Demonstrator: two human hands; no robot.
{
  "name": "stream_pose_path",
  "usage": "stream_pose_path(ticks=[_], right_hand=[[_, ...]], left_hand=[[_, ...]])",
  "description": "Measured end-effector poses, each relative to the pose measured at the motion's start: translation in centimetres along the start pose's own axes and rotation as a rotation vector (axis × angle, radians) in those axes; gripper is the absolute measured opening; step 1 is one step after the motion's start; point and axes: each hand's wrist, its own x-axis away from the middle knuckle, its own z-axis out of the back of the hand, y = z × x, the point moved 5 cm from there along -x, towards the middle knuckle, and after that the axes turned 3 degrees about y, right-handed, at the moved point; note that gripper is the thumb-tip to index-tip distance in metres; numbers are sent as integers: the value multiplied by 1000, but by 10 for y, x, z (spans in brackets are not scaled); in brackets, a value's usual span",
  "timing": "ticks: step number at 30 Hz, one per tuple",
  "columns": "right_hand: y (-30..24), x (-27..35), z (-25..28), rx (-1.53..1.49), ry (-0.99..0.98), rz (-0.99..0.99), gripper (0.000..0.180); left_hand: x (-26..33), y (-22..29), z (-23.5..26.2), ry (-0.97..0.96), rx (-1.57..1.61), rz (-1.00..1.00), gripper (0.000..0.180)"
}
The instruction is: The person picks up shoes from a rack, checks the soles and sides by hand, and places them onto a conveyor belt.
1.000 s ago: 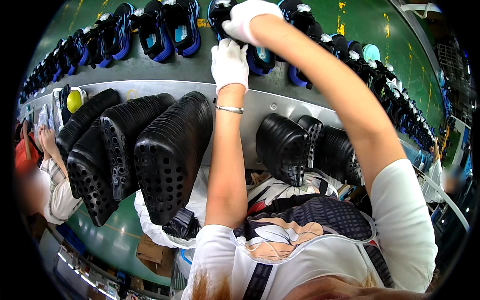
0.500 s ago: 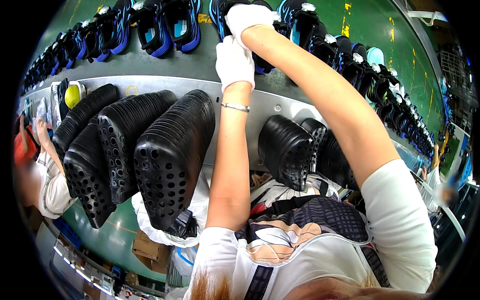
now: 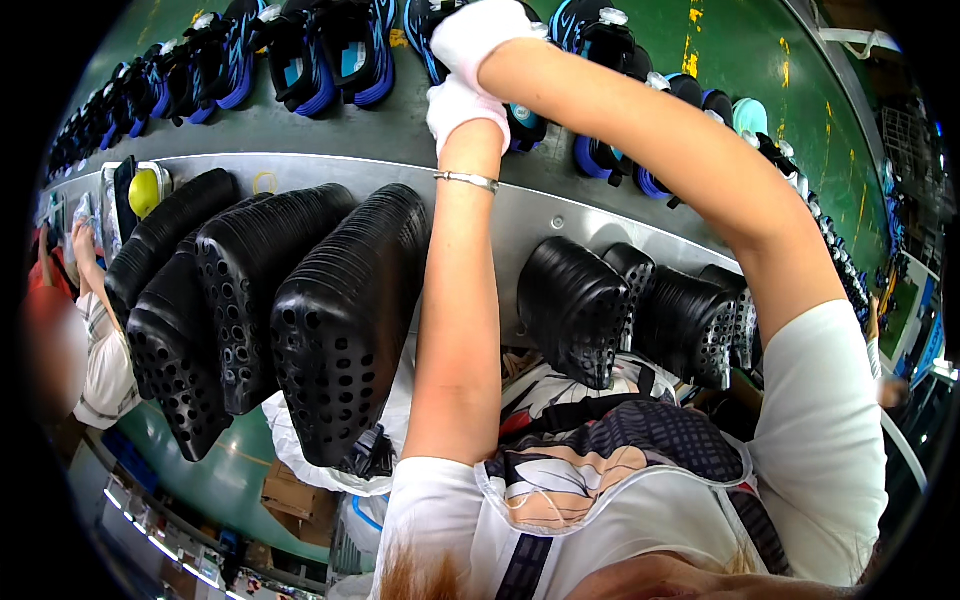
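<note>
Left hand [image 3: 466, 112] and right hand [image 3: 482, 43] crowd a dark shoe [image 3: 420, 38], top centre!
Fingers hidden, so I can't tell their grip; an uneven push could tip it.

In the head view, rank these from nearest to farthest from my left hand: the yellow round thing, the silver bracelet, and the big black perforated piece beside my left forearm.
From the left hand:
1. Silver bracelet, on the left wrist.
2. Black perforated piece, left of the forearm.
3. Yellow round thing, far left.
</note>
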Motion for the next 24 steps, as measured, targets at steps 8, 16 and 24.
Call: stream_pose_path(ticks=[8,16,24], right_hand=[[-7,-34,-18,63,133,103,22],[4,-6,3,51,112,129,22],[65,124,6,-163,219,-331,33]], left_hand=[[0,-1,4,0,-16,29,37],[-12,-3,4,104,-159,-105,22],[76,3,11,539,174,-501,30]])
